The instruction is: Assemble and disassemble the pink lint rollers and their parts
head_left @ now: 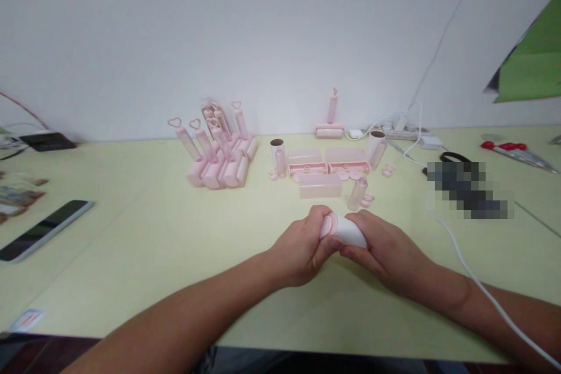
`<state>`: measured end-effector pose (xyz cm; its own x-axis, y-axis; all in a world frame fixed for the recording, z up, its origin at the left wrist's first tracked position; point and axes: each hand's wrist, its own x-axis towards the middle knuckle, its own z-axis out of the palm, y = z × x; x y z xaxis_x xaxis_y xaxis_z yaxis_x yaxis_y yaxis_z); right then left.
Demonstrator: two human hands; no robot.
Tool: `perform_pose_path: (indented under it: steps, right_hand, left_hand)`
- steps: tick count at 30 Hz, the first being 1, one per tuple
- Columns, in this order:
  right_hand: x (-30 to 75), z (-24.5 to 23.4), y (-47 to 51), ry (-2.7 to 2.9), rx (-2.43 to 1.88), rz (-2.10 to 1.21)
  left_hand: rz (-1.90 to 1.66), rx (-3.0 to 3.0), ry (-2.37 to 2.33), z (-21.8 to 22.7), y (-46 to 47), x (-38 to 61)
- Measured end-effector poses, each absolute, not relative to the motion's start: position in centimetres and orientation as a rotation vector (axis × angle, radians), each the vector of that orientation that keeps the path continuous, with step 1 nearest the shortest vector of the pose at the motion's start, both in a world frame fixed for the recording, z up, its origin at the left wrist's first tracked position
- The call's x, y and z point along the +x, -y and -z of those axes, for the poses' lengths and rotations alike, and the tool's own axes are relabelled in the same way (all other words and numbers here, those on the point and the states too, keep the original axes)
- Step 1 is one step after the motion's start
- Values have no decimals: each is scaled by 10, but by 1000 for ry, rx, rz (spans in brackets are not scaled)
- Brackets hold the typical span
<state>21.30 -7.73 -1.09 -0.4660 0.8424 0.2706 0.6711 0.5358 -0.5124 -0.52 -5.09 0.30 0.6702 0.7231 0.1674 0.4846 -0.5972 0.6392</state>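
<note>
My left hand [302, 248] and my right hand [381, 248] meet over the pale yellow table [153, 234], both closed on one white roll [350, 232]. A pink end cap [328, 225] sits on the roll's left end, under my left thumb and fingers. My right hand wraps the roll's body. Just beyond my hands lie a translucent pink cover [319, 185] and a clear pink handle tube [357, 193].
A cluster of assembled pink lint rollers with heart-shaped handles [219, 155] stands at centre left. Loose pink parts and paper rolls [333, 160] lie at centre. A phone [44, 228] is on the left. A white cable [473, 280] crosses my right forearm. Scissors [517, 152] lie far right.
</note>
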Motion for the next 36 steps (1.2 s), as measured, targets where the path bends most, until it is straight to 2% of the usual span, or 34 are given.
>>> perform_pose_path:
  steps: [3, 5, 11, 13, 16, 20, 24, 26, 32, 36]
  right_hand:
    - [212, 7, 77, 2240, -1238, -526]
    - [210, 4, 77, 2170, -1214, -698]
    - [210, 7, 82, 1637, -899, -1706]
    - [209, 12, 83, 1507, -855, -1820]
    - [205, 16, 84, 1456, -841, -1824]
    - [199, 13, 84, 1489, -919, -1749]
    - [201, 13, 81, 1592, -1056, -1520]
    - [206, 14, 77, 1646, -1105, -1296]
    - [234, 17, 48, 1601, -1158, -325]
    - [248, 27, 23, 1699, -1302, -163]
  left_hand:
    - [-580, 2274, -925, -4, 51, -6]
    - [-629, 2200, -861, -5, 50, -8]
    - [-630, 1483, -414, -14, 57, -7]
    - [-605, 1346, -391, -16, 59, -3]
    - [-602, 1240, -422, -13, 59, 2]
    - [-646, 1246, -532, -3, 53, 1]
    - [-711, 1298, -619, 1, 43, -3]
    - [-759, 1297, -658, 2, 38, -5]
    - [-887, 1142, -645, 5, 27, -8]
    - [-905, 1100, -667, 4, 25, -9]
